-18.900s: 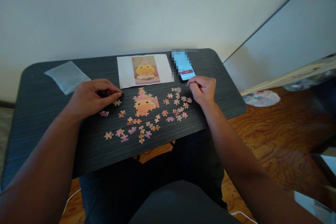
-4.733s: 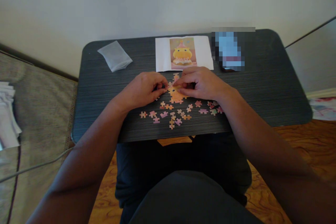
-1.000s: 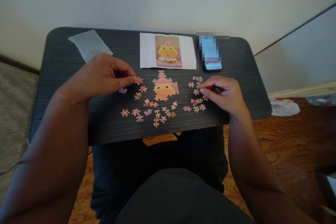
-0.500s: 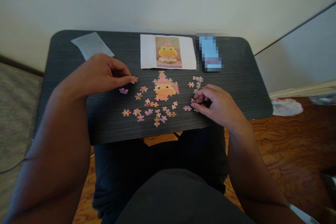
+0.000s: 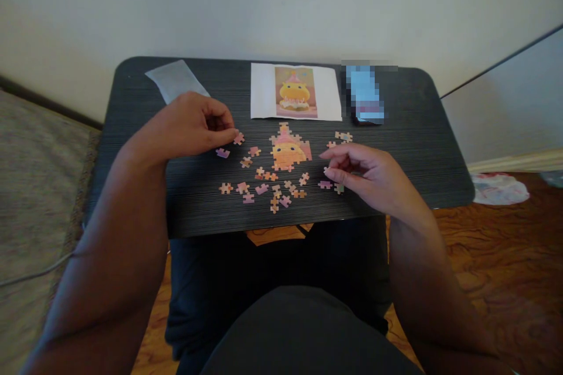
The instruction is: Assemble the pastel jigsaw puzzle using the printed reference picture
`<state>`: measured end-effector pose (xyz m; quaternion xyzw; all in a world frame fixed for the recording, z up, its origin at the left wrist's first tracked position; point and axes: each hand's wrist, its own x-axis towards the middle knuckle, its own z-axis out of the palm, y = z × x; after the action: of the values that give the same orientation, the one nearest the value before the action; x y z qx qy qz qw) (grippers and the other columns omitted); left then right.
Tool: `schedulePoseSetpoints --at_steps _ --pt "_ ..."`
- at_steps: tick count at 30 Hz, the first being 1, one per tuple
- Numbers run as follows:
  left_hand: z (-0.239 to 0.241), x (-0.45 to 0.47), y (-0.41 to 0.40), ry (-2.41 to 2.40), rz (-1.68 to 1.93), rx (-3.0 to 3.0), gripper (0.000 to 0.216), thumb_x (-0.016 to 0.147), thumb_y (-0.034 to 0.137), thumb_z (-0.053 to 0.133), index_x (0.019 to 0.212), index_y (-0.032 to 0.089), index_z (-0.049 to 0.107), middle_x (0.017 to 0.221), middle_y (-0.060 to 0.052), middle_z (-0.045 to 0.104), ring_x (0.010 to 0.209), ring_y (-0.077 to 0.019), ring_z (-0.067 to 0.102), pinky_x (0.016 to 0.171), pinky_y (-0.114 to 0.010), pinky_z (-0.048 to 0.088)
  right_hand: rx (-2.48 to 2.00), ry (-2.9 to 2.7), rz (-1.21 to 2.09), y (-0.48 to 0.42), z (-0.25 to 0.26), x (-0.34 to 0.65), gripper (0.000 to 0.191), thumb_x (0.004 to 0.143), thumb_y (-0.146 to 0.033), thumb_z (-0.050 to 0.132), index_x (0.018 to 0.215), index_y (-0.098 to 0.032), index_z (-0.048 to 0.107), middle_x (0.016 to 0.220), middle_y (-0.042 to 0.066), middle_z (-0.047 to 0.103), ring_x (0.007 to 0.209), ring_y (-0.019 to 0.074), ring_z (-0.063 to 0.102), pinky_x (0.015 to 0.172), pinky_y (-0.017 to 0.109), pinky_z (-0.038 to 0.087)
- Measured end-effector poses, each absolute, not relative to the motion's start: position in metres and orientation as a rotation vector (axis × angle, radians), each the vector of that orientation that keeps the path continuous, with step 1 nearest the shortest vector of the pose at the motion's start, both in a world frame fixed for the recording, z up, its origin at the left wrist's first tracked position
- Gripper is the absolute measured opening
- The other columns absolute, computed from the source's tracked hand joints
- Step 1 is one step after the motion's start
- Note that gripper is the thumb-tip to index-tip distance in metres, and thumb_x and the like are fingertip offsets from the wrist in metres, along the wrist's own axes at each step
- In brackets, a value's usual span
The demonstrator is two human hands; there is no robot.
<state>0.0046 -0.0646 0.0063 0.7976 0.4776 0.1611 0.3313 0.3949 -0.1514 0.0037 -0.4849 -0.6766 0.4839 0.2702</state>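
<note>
A partly joined jigsaw [image 5: 290, 152] of a yellow figure with a pink hat lies mid-table on the dark table [image 5: 417, 146]. Loose pieces [image 5: 268, 184] are scattered below and to both sides of it. My left hand [image 5: 189, 126] rests left of the jigsaw, thumb and forefinger pinched on a small puzzle piece [image 5: 238, 139] at the table surface. My right hand [image 5: 369, 179] hovers over the loose pieces on the right, fingers curled inward with thumb and forefinger close together; whether a piece is in them is hidden.
A printed reference picture [image 5: 295, 92] lies behind the jigsaw, a phone [image 5: 364, 96] to its right, and an empty clear plastic bag [image 5: 176, 79] at the back left. My lap is below the table's near edge. Wooden floor shows on the right, carpet on the left.
My right hand has lifted from the right-hand cluster of pieces and curled. My left hand keeps its pinch on the piece. The view has shifted a little to the left.
</note>
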Motion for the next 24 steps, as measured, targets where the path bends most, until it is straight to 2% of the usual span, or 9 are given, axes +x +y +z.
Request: schedulePoseSetpoints --at_steps 1,5,7,11,17,21,24 --pt "0.009 0.011 -0.069 1.219 0.486 2.03 0.022 0.101 0.039 0.08 0.097 0.018 0.083 0.078 0.0 0.082 0.067 -0.0121 0.062 0.063 -0.029 0.044 -1.265 -1.752 1.359 -0.15 0.004 0.389 0.024 0.101 -0.046 0.087 0.119 -0.031 0.082 0.101 0.002 0.084 0.087 0.0223 0.078 0.079 0.042 0.064" --pt "0.019 0.042 -0.085 0.991 0.618 1.962 0.015 0.095 0.036 0.084 0.097 0.022 0.088 0.088 -0.007 0.086 0.073 -0.0177 0.072 0.063 -0.031 0.052 -1.199 -1.559 1.485 -0.143 0.004 0.361 0.029 0.095 -0.053 0.093 0.11 -0.03 0.083 0.101 0.003 0.086 0.08 0.0201 0.078 0.071 0.039 0.067" --pt "0.02 0.056 -0.092 0.908 0.613 1.948 0.017 0.094 0.036 0.084 0.101 0.022 0.09 0.095 -0.009 0.089 0.076 -0.019 0.075 0.063 -0.032 0.054 -1.184 -1.481 1.509 -0.139 0.002 0.347 0.032 0.092 -0.053 0.096 0.106 -0.029 0.081 0.1 0.003 0.087 0.083 0.0205 0.081 0.074 0.039 0.07" --pt "0.016 0.067 -0.097 0.851 0.617 1.863 0.02 0.095 0.036 0.085 0.105 0.019 0.091 0.09 -0.009 0.088 0.07 -0.0161 0.074 0.058 -0.028 0.052 -1.145 -1.414 1.53 -0.131 -0.004 0.326 0.038 0.087 -0.055 0.1 0.103 -0.027 0.079 0.098 0.005 0.087 0.084 0.0209 0.083 0.083 0.041 0.074" --pt "0.01 0.068 -0.097 0.886 0.748 1.821 0.022 0.092 0.026 0.085 0.111 0.015 0.085 0.094 -0.01 0.087 0.077 -0.0171 0.079 0.066 -0.028 0.058 -1.178 -1.351 1.517 -0.127 -0.014 0.314 0.05 0.081 -0.063 0.102 0.101 -0.026 0.076 0.096 0.005 0.087 0.084 0.0229 0.085 0.081 0.043 0.076" --pt "0.01 0.07 -0.098 0.958 0.755 2.046 0.012 0.095 0.028 0.081 0.101 0.019 0.085 0.086 -0.007 0.085 0.071 -0.0166 0.075 0.063 -0.03 0.054 -1.154 -1.311 1.544 -0.129 -0.017 0.311 0.048 0.082 -0.06 0.102 0.103 -0.026 0.076 0.094 0.004 0.087 0.085 0.0222 0.085 0.083 0.041 0.076" --pt "0.01 0.069 -0.096 0.989 0.729 2.125 0.012 0.096 0.032 0.079 0.098 0.022 0.086 0.086 -0.006 0.086 0.067 -0.0161 0.072 0.063 -0.032 0.053 -1.153 -1.32 1.56 -0.13 -0.016 0.312 0.047 0.082 -0.06 0.102 0.103 -0.027 0.076 0.097 0.004 0.087 0.088 0.0235 0.086 0.087 0.044 0.076"
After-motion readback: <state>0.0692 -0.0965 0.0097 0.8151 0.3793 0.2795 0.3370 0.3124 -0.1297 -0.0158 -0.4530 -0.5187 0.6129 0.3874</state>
